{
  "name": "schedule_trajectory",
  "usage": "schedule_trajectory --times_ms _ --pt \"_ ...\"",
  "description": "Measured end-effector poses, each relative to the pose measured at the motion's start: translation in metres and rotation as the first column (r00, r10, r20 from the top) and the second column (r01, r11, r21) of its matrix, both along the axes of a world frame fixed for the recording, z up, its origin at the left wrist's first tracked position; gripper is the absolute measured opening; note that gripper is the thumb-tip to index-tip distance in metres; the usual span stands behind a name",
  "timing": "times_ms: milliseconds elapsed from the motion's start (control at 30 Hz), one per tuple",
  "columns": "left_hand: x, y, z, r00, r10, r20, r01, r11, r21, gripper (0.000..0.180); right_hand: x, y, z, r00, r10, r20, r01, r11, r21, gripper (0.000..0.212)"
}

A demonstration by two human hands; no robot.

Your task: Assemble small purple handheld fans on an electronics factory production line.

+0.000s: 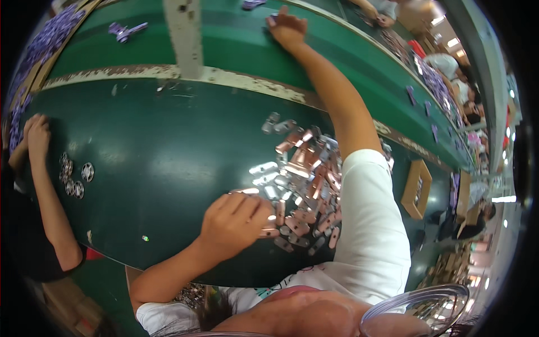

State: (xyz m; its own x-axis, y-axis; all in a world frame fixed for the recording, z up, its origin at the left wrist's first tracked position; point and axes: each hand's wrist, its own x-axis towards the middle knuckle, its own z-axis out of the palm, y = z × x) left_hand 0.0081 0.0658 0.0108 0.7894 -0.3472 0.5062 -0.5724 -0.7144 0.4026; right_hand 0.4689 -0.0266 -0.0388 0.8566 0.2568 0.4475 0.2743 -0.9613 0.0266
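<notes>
- While the right hand [288, 29] is out over the flat green belt [241, 50], left hand [236, 222] sits curled by shiny copper-and-silver metal pieces [297, 169]
- can't tell if either's gripping, tbh

In my head view, I see the left hand [236, 220] at the edge of heaped copper-coloured and silvery metal pieces [298, 226]. The right hand [288, 31] is over the green belt [241, 50].
</notes>
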Motion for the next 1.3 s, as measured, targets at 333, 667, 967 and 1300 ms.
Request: schedule_trajectory --times_ms 333,667,967,1300 --pt "0.007 -0.029 0.010 0.742 -0.286 -0.606 -0.434 0.484 -0.760 0.013 -0.008 -0.078 -0.007 0.987 0.021 -0.157 -0.032 0.997 -0.070 0.045" --pt "0.005 -0.106 0.024 0.510 -0.576 -0.639 -0.616 0.273 -0.738 0.017 -0.028 -0.163 0.011 0.916 -0.001 -0.401 0.125 0.950 0.285 0.050" --pt "0.009 -0.122 -0.004 0.481 -0.534 -0.695 -0.505 0.480 -0.718 0.010 -0.065 -0.243 -0.001 0.895 0.252 -0.368 -0.120 0.930 0.347 0.065" --pt "0.001 -0.108 -0.009 0.597 -0.459 -0.658 -0.547 0.367 -0.752 0.013 -0.170 -0.205 0.035 0.911 0.404 -0.085 -0.041 0.293 0.955 0.044"
